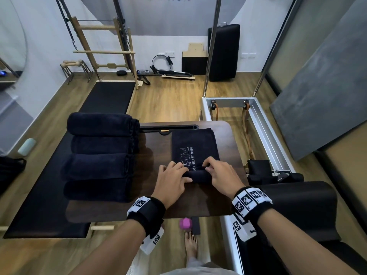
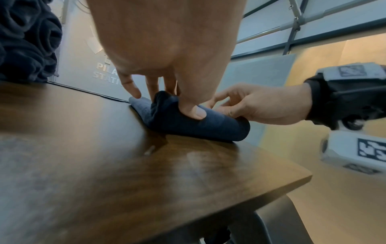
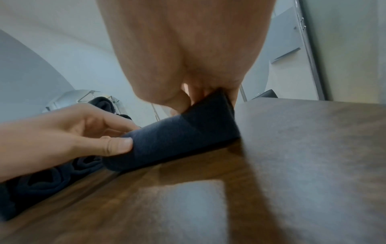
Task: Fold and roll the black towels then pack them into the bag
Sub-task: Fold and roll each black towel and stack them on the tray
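Bag: a black bag (image 1: 11, 171) sits on the floor far to the left of both hands; whether anything lies in it cannot be told.
Rolled towels: four rolled black towels (image 1: 101, 157) lie in a row on the table's left part, well left of the left hand; each has its long axis running left to right, spiral ends facing the hands' side.
Table: dark wooden table (image 1: 155, 147) under both hands.
Left hand: the left hand (image 1: 171, 180) curls over the left end of the rolled part, thumb (image 2: 193, 110) pressed on the near face of the roll and fingers (image 2: 131, 87) reaching over its top to the far side.
Towel in work: a black towel (image 1: 195, 147) lies between and beyond the hands; its flat part stretches straight away from the person, white lettering running along that length, while its near end is turned up into a short roll (image 2: 198, 122) whose long axis runs left to right from one hand to the other.
Right hand: the right hand (image 1: 221, 174) grips the roll's right end, fingers curled over the top and thumb tucked at the near side.
Reformer frame: a metal frame (image 1: 256, 116) stands beyond and to the right of the right hand.
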{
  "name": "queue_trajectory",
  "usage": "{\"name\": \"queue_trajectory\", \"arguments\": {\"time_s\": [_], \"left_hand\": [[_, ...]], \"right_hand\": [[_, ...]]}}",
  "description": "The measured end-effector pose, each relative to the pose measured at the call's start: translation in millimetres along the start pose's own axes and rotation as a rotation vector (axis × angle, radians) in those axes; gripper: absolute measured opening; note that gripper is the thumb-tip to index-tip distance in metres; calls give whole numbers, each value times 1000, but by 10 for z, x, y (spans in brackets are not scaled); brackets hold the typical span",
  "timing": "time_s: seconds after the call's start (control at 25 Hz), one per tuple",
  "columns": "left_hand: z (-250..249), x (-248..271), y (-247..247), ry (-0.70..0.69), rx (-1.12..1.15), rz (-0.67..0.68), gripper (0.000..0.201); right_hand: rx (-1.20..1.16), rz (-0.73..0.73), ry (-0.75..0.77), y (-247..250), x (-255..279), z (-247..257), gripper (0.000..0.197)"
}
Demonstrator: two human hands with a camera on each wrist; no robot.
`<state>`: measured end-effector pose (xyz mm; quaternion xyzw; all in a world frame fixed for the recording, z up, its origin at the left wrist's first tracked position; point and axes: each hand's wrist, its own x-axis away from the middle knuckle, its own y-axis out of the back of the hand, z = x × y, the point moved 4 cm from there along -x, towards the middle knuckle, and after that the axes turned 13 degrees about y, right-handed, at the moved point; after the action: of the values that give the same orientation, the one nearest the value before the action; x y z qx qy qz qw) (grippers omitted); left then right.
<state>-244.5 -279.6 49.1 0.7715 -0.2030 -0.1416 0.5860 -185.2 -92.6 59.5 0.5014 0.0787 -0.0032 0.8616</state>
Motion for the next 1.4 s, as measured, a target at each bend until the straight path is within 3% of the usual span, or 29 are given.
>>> {"name": "queue_trajectory", "arguments": {"time_s": [0.08, 0.2, 0.36, 0.48, 0.64, 0.76, 0.96, 1.12, 1.24, 1.4], "left_hand": [[0, -87, -17, 26, -46, 0, 22], [31, -218, -20, 55, -125, 16, 20], [37, -353, -4, 66, -122, 65, 21], [71, -375, 85, 64, 35, -13, 32], [157, -393, 164, -77, 36, 41, 55], [216, -457, 141, -69, 80, 80, 40], [201, -688, 80, 12, 30, 28, 21], [247, -885, 74, 71, -35, 96, 15], [258, -974, 73, 101, -57, 101, 18], [289, -983, 108, 185, 244, -26, 26]], "right_hand": [[61, -106, 117, 75, 58, 18, 21], [216, 25, 185, 30, 87, -6, 45], [202, 65, 154, -18, -82, -105, 25], [192, 128, 103, -41, -270, -180, 14], [251, 240, 34, -45, -497, -261, 9], [195, 245, 33, -10, -552, -271, 8], [101, -42, 200, 143, -527, -227, 20], [181, 107, 248, 85, -584, -233, 49], [169, 130, 242, 68, -707, -293, 37], [104, 156, 191, 54, -931, -394, 20]]}}
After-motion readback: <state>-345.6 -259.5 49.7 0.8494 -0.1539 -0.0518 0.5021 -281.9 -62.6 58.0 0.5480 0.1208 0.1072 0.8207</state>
